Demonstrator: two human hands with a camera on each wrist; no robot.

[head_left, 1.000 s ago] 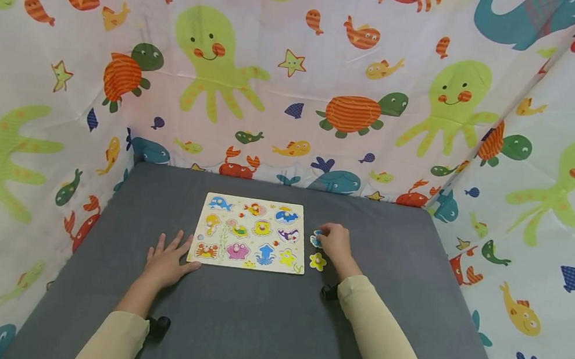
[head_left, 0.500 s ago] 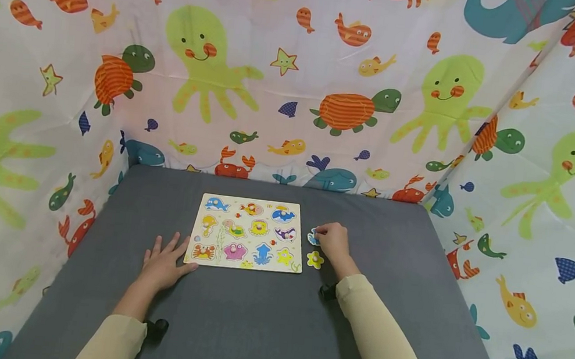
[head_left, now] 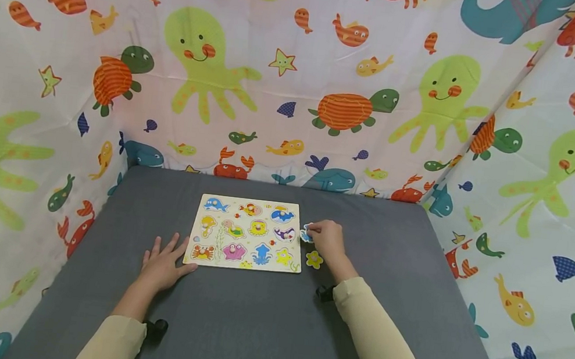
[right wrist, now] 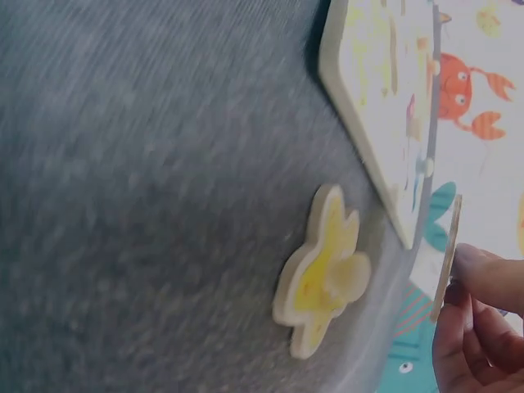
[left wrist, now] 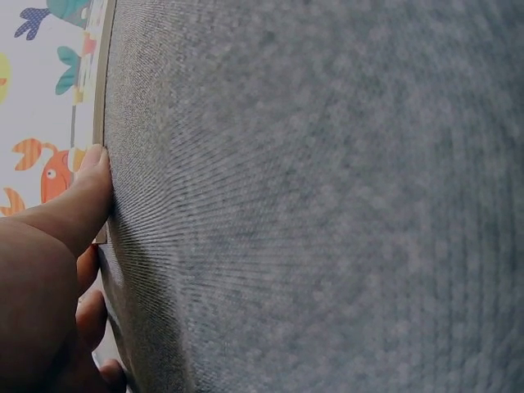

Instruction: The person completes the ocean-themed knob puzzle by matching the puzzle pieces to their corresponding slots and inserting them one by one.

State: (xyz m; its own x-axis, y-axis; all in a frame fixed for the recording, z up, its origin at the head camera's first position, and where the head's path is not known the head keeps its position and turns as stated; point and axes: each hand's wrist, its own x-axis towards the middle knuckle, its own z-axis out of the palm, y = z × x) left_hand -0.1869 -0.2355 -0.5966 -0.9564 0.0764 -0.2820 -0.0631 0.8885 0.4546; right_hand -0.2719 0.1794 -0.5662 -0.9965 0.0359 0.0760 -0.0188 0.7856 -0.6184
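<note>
A wooden peg puzzle board (head_left: pixel 244 261) with pictures of sea animals lies on the grey table. My left hand (head_left: pixel 162 267) rests at its left side, fingers spread, the thumb touching the near-left corner. To the board's right, my right hand (head_left: pixel 327 239) pinches a blue and white puzzle piece (head_left: pixel 305 233) between thumb and fingers. In the right wrist view this piece shows edge-on, lifted off the table; its picture is mostly hidden. A yellow star puzzle piece (head_left: pixel 314 259) with a round knob lies just below the right hand, apart from the board.
The grey tabletop (head_left: pixel 245 327) surrounds the board. A white curtain (head_left: pixel 294 116) printed with sea animals stands behind the table and along both sides. Each wrist carries a small black camera, like the left one (head_left: pixel 157 329).
My right hand has lifted the blue puzzle piece and brought it left, near the board's right edge. The left hand stays at the board. The head view has shifted slightly.
</note>
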